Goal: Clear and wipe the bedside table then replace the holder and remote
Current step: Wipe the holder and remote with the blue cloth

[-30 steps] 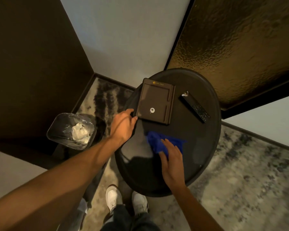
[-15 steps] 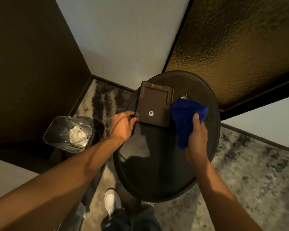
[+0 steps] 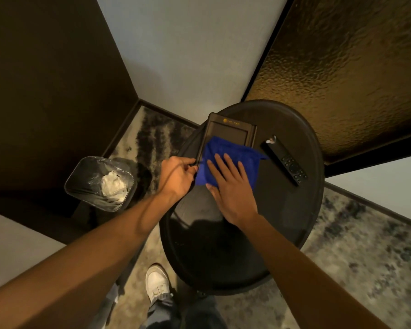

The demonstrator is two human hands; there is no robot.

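Blue cloth [image 3: 228, 160] pressed flat on holder [image 3: 228, 136] by spread right hand [image 3: 230, 186], left hand [image 3: 178, 175] pinching holder edge, remote [image 3: 284, 160] beside on tabletop [image 3: 223, 245]; wiping step, next probably set both back in place.

Round, dark bedside table [image 3: 259, 257] with a raised rim, standing on mottled carpet [image 3: 365, 269] in a room corner. Directly on its top: a dark rectangular holder [image 3: 230, 130] at the far left edge, partly overhanging the rim, and a black remote [image 3: 285, 161] lying diagonally just right of the holder, apart from it. A blue cloth [image 3: 226, 151] lies over the holder's near part. The near half of the top is bare and glossy.
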